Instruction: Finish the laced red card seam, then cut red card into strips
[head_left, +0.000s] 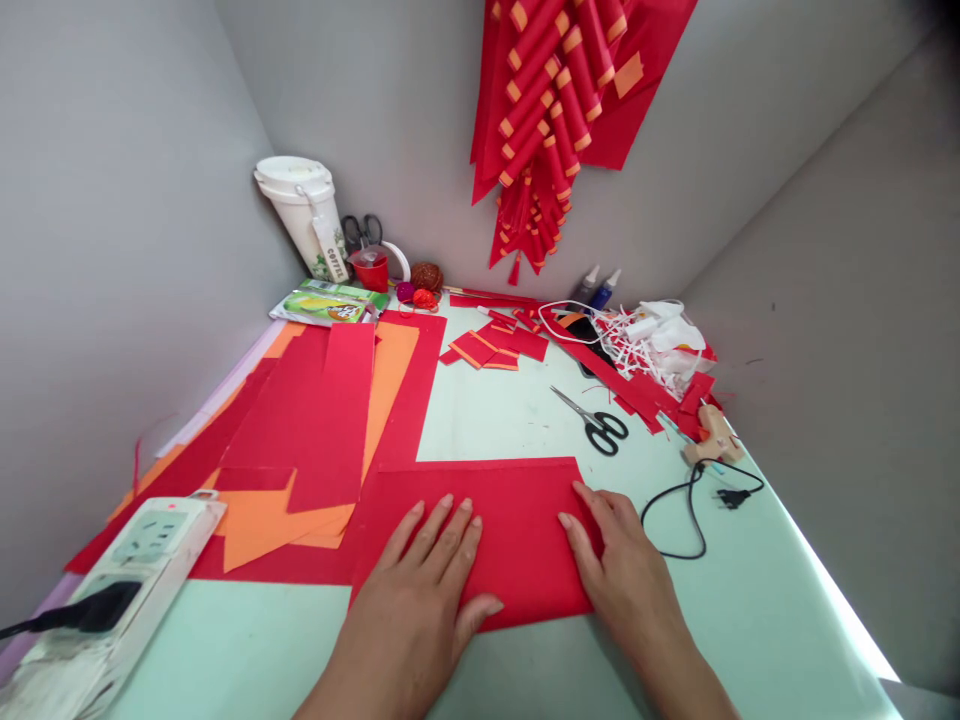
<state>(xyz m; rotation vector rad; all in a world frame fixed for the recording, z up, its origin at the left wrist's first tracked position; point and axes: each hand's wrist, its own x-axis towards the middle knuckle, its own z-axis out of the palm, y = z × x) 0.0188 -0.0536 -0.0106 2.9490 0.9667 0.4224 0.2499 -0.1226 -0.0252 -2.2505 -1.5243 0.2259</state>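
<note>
A wide red paper (525, 540) lies near the front of the pale green table, with a fold or crease line along its far edge. My left hand (427, 590) rests flat on its left half, fingers spread. At the paper's right edge is my right hand (626, 565), its thumb and fingers apart and the fingertips touching the sheet. Black-handled scissors (600, 425) lie beyond the paper to the right. Small red and orange pieces (487, 345) are scattered farther back.
Red sheets (300, 400) and orange sheets are stacked at left, behind a power strip (150, 550). A glue gun (712, 435) with a black cord lies at right. White strings (637, 340), a cup (304, 210) and bottles (604, 290) stand or lie at the back.
</note>
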